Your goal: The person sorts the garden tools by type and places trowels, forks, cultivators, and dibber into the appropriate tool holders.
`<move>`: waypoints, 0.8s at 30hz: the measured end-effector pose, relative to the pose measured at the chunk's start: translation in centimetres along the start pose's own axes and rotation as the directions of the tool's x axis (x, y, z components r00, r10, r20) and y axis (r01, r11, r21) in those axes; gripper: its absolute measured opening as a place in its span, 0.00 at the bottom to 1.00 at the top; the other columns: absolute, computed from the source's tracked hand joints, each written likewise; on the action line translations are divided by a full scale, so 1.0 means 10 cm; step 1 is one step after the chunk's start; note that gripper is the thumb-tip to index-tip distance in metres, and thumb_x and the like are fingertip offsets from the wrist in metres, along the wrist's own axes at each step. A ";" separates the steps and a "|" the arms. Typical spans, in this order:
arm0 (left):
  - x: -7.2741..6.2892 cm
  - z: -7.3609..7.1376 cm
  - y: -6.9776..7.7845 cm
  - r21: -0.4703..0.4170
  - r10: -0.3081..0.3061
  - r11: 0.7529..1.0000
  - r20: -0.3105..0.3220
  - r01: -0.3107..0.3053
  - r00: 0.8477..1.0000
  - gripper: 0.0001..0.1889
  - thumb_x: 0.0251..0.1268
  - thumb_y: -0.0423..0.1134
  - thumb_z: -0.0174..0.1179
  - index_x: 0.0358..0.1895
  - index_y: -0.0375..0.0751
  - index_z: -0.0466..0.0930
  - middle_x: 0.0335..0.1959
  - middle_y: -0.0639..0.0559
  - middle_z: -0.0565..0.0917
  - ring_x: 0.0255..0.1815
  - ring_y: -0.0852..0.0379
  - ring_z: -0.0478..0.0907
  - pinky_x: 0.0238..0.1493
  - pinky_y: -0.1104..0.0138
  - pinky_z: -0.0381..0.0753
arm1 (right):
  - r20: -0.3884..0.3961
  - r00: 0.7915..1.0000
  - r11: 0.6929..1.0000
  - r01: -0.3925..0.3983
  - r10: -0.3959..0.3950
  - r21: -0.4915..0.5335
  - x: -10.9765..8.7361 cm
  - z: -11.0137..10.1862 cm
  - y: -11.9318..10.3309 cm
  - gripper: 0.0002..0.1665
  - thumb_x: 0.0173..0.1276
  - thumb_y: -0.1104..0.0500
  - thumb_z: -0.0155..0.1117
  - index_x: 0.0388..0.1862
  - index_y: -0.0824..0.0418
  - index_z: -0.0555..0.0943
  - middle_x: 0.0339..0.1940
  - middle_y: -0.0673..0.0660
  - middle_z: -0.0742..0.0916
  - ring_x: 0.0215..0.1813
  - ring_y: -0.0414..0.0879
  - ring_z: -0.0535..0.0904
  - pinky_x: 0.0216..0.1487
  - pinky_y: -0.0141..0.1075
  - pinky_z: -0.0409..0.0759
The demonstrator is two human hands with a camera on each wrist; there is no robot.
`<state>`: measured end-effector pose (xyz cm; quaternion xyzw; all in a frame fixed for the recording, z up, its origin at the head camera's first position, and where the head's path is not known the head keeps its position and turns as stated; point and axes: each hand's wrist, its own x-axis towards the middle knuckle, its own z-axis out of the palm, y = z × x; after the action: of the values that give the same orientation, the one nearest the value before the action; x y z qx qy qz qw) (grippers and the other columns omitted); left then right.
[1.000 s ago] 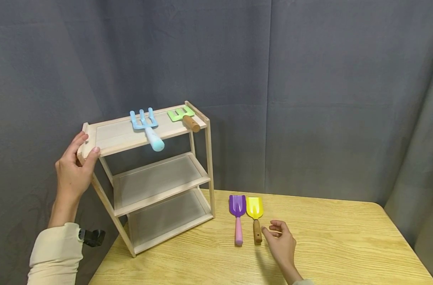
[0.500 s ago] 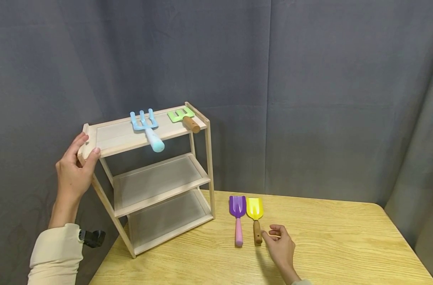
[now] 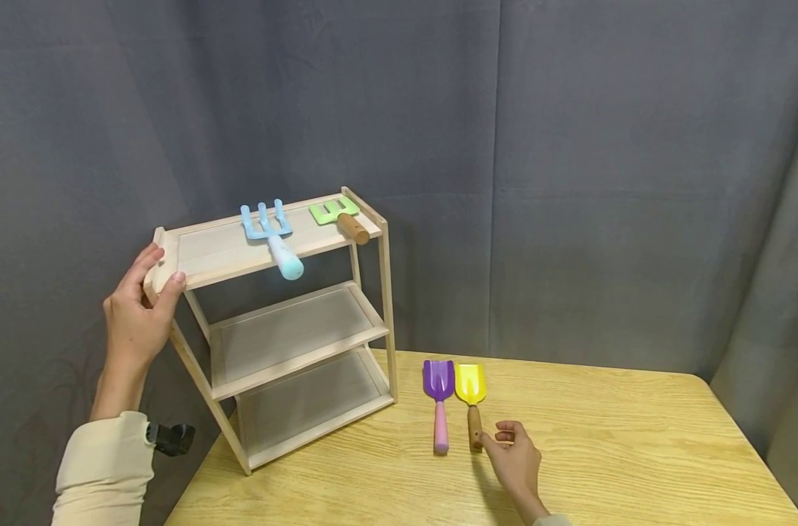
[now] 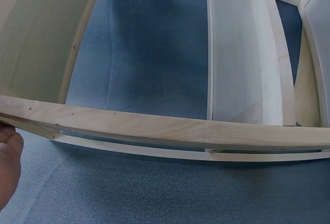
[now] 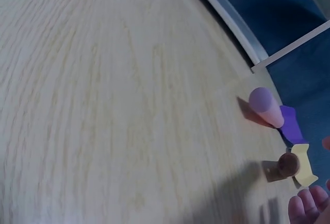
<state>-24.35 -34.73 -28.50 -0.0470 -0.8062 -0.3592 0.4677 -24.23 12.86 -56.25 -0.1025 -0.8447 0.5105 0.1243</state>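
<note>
On the counter [image 3: 635, 438], yellow shovel [image 3: 471, 387] lies beside purple shovel [image 3: 439, 383]. My right fingers [image 3: 513, 427] curve loosely, unclosed, by the brown handle [image 3: 474, 427]: best pinched squarely. My left fingers [image 3: 174, 282] grip the shelf [image 3: 298, 340].

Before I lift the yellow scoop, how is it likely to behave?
The yellow scoop will probably stay stiff: its blade looks firmly formed. The brown handle looks round, so it could twist in a loose pinch, though the broad blade should discourage rolling. The blade's shine hints at slipperiness.
</note>
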 end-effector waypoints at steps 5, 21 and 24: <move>0.01 0.00 -0.01 0.002 0.011 1.000 0.000 -0.011 1.000 0.25 0.64 0.40 0.62 0.63 0.35 0.75 0.66 0.48 0.73 0.65 0.52 0.69 0.55 0.79 0.64 | 0.031 0.999 1.000 -0.030 0.030 -0.011 -0.01 0.02 0.05 0.24 0.60 0.55 0.70 0.48 0.70 0.77 0.36 0.59 0.83 0.36 0.52 0.83 0.31 0.39 0.80; 0.01 0.00 -0.01 -0.002 0.023 1.000 -0.008 -0.023 1.000 0.24 0.64 0.40 0.62 0.62 0.34 0.76 0.65 0.46 0.74 0.65 0.52 0.69 0.56 0.79 0.63 | 0.058 0.998 0.998 -0.036 0.039 -0.051 0.01 0.09 0.07 0.24 0.61 0.52 0.69 0.46 0.70 0.77 0.29 0.55 0.85 0.29 0.49 0.80 0.26 0.37 0.77; 0.00 0.00 -0.02 0.001 0.024 1.000 -0.010 -0.024 1.000 0.24 0.64 0.40 0.62 0.62 0.33 0.76 0.65 0.47 0.74 0.65 0.52 0.69 0.56 0.79 0.63 | 0.061 0.997 0.998 -0.037 0.041 -0.056 0.03 0.10 0.07 0.24 0.61 0.52 0.69 0.45 0.70 0.77 0.28 0.55 0.84 0.29 0.48 0.79 0.26 0.37 0.76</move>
<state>-24.40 -34.85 -28.56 -0.0548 -0.8032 -0.3535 0.4763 -24.78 12.45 -57.30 -0.1063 -0.8596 0.4925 0.0852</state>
